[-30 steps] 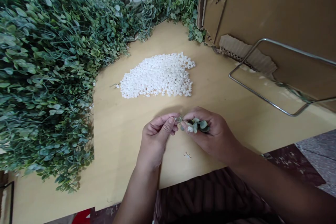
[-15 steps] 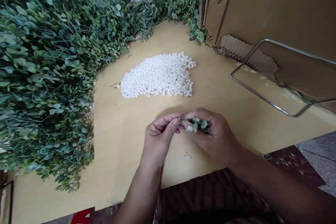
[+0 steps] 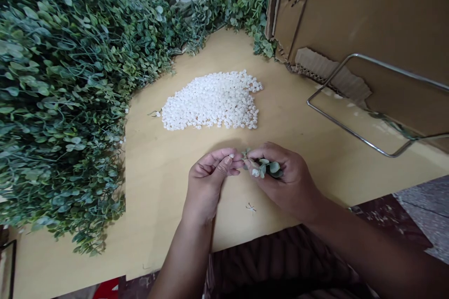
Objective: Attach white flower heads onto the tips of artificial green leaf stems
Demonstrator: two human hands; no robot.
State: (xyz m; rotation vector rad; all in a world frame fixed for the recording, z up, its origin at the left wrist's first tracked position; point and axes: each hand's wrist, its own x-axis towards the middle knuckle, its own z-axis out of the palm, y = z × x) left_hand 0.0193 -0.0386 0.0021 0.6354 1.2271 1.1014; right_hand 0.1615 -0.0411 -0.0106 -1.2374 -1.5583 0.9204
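My right hand is closed around a green leafy sprig, its round leaves showing between thumb and palm. A small white flower sits among those leaves. Close by on the left, my left hand pinches a tiny white flower piece between thumb and forefinger. The fingertips of both hands nearly meet at the sprig's thin tip. Beyond them lies a heap of small white flower pieces on the tan tabletop. Below the hands rests a little star-shaped scrap.
A thick mass of artificial greenery covers the left side and runs along the back. At right stand a cardboard box with a torn flap and a bent metal wire frame. The table's front edge is by my lap.
My left hand has drawn slightly left, away from the sprig's tip, and a tiny white piece now shows in its pinch. The right hand stays nearly in place with the sprig.
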